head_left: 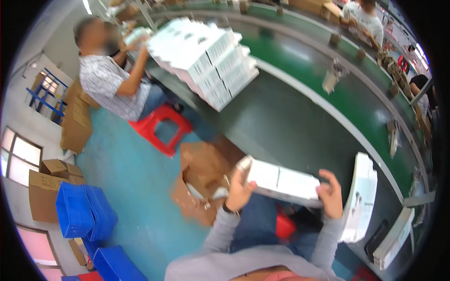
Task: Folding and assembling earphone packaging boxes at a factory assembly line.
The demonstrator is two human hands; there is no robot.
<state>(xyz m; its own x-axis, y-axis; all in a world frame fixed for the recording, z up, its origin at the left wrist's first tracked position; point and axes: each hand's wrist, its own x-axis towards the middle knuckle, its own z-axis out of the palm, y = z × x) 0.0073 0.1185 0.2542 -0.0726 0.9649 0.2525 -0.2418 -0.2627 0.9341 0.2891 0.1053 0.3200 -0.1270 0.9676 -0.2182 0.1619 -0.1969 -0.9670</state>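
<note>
A short row of small white boxes (285, 183) is held level in front of me, above my lap at the table's near edge. At its left end my left hand (240, 191) grips it, with a dark band on the wrist and a whitish covering on one fingertip. My right hand (332, 197) clasps the other end, its thumb against the boxes and one finger raised. To the right of that hand, a longer row of white boxes (361, 199) with dark pictures lies on the dark table (286, 126). The undersides of the held boxes are hidden.
A large stack of white boxes (201, 56) stands far left on the table, beside a seated co-worker (110, 84). A green conveyor (300, 54) runs behind the table. An open brown carton (206, 164), a red stool (161, 129) and blue crates (77, 210) are at left.
</note>
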